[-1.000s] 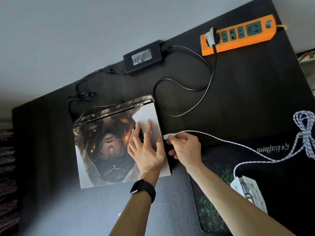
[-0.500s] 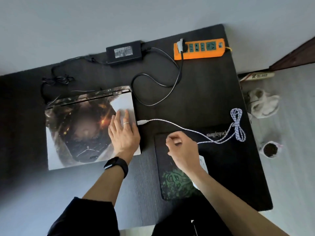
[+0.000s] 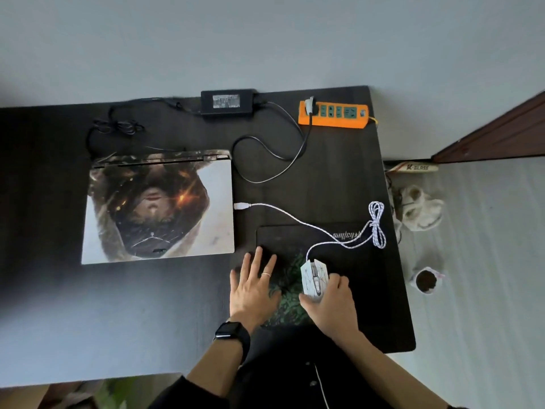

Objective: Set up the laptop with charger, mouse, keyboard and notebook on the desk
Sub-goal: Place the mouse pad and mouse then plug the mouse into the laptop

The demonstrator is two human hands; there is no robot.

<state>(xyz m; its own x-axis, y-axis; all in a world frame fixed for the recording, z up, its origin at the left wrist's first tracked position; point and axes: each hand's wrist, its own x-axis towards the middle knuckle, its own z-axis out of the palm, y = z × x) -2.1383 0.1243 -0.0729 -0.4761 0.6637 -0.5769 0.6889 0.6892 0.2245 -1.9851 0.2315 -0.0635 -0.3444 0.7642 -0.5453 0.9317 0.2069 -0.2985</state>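
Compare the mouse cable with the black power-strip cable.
The mouse cable is white and braided; the black cable is plain. The mouse cable carries a tied bundle; the black cable makes one loose loop. The mouse cable reaches the laptop; the black cable, the power strip. Both lie on the desk.

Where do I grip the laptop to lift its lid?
Grip the laptop at its near edge, mid-width, from the person's side: it lies flat and closed, hinge along the far edge, and the USB plug sits at its right side.
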